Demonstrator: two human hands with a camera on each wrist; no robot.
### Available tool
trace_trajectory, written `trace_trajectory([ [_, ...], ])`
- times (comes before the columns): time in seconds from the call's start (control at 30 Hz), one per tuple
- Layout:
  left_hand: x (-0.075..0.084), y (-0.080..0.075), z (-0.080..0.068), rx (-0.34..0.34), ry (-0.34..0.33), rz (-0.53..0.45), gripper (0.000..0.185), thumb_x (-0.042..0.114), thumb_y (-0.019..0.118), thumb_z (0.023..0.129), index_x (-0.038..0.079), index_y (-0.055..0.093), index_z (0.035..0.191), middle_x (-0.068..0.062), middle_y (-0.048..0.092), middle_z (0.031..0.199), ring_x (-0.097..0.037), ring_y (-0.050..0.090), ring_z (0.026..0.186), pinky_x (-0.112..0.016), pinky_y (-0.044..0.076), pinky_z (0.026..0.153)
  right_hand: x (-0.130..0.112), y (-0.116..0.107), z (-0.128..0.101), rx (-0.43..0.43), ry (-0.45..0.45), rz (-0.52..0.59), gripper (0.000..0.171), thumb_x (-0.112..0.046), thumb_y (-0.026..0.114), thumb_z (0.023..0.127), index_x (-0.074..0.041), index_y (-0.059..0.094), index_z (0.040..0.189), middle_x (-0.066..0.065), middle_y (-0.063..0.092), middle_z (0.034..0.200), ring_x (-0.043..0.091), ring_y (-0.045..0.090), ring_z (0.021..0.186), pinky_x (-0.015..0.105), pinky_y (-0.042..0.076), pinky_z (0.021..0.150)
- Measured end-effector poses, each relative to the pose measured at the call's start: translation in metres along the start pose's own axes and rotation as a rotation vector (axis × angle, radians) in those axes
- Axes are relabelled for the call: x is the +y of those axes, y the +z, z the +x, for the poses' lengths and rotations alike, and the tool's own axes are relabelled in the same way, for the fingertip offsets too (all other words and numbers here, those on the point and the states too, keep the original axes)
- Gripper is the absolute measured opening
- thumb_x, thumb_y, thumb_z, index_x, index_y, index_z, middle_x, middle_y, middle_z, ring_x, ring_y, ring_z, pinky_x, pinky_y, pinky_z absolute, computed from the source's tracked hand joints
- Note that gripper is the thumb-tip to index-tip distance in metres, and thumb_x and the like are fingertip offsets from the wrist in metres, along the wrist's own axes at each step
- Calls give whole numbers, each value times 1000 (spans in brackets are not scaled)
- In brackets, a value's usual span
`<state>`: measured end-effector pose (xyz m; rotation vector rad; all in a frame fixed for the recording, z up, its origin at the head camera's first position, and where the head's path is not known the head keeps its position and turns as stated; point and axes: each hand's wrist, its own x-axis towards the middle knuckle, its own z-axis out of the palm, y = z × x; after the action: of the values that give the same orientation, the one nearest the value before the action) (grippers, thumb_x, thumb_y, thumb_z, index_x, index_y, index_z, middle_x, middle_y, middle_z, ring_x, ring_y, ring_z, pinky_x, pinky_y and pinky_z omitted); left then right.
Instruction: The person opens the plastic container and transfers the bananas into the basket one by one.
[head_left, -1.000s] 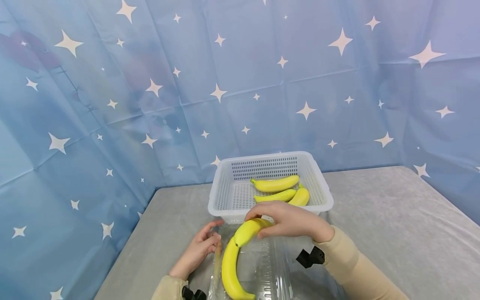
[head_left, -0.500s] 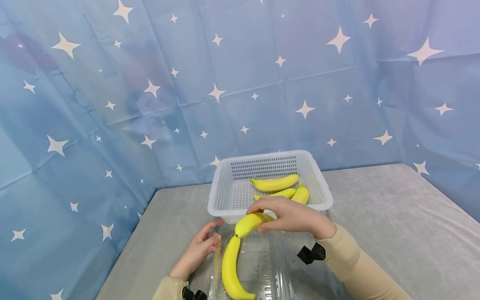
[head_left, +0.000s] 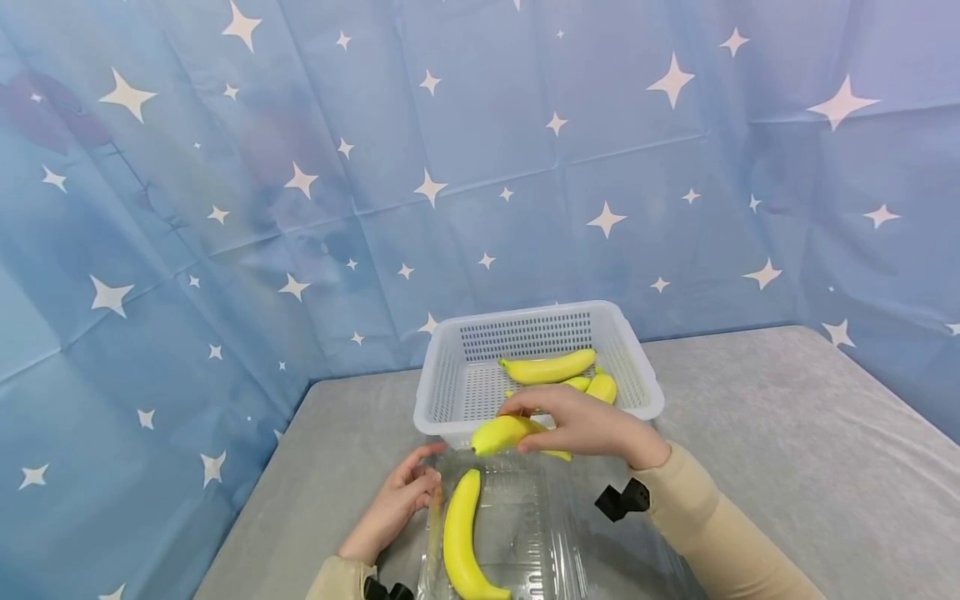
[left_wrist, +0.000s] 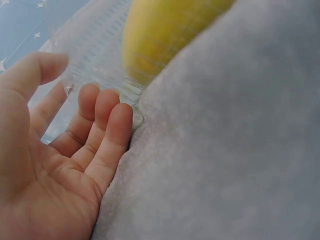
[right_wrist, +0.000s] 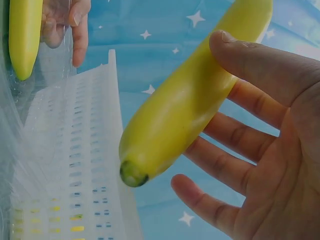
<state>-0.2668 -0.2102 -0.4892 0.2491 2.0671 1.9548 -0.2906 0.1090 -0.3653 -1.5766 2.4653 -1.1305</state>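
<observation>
The right hand is holding a banana in a light thumb-and-fingers grip just above the near rim of the white basket; held this loosely, it could slip out and bounce off that rim. The left hand, fingers apart, is touching the clear container where another banana is lying. The counter is lying open to the right.
</observation>
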Motion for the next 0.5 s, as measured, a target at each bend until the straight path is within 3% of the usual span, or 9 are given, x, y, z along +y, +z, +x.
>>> trace_trajectory([
  [0.5, 0, -1, -1, -7, 9, -8, 51, 12, 56, 97, 5, 39, 144, -5, 55, 90, -14, 59, 73, -29, 53, 69, 7, -3, -1, 53, 24, -1, 33, -31, 70, 90, -20, 63, 120, -12, 60, 99, 9, 54, 87, 35, 48, 74],
])
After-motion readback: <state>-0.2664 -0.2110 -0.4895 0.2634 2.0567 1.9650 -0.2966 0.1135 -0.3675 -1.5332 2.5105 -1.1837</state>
